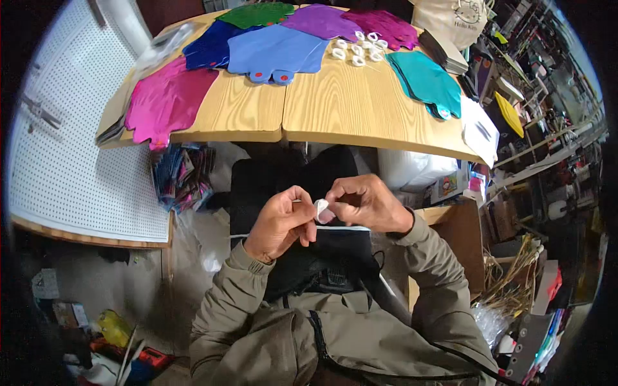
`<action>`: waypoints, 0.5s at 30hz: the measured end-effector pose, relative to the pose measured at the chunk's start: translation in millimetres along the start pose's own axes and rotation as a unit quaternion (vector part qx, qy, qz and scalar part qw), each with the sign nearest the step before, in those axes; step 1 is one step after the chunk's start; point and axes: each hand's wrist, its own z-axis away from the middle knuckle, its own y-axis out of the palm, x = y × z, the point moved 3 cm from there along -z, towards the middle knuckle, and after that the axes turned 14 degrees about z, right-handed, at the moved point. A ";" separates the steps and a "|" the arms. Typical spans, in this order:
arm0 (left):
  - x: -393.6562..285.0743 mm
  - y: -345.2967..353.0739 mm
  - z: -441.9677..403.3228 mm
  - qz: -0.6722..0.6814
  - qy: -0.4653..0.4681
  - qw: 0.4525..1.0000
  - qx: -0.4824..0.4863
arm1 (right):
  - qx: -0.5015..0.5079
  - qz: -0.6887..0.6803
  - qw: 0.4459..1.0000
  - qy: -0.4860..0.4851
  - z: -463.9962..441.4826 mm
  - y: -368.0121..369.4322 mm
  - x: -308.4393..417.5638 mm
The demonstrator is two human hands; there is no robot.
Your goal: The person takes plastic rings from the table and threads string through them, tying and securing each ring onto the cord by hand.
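In front of my lap, my left hand (283, 222) pinches a small white coil (321, 207), which looks like rolled ribbon or string, between thumb and fingers. My right hand (370, 204) is closed at the coil's right side, thumb and index fingertip pinched together against it. Whether a loose end lies between those fingertips is too small to tell. Several similar white coils (358, 50) lie in a cluster on the wooden table (347, 116), beyond my hands.
Flat glossy foil pieces lie on the table: pink (168, 103), light blue (277, 51), green (254, 14), purple (325, 22) and teal (425, 80). A cloth bag (450, 26) stands at the back right. White pegboard (84, 148) is at left, crowded shelves (547, 128) at right.
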 end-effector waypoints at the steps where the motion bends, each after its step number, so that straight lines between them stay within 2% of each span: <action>1: -1.8 -4.9 -4.0 0.037 0.018 0.999 0.009 | -0.010 -0.003 1.000 0.023 -3.4 -10.4 2.1; 3: -9.7 -2.3 -12.2 0.041 0.036 0.998 -0.009 | -0.027 -0.008 0.998 0.048 -10.8 -35.3 5.6; 5: -20.5 1.5 -22.4 0.046 0.083 0.995 -0.041 | -0.114 -0.017 0.991 0.064 -21.5 -77.8 6.8; 9: -11.7 -23.1 -36.4 -0.053 0.020 0.996 -0.067 | -0.263 0.088 0.958 0.067 -57.3 -200.2 -7.0; 15: 13.9 -60.3 -46.2 -0.090 -0.055 0.991 -0.087 | -0.296 0.191 0.919 0.178 -120.0 -317.9 -65.7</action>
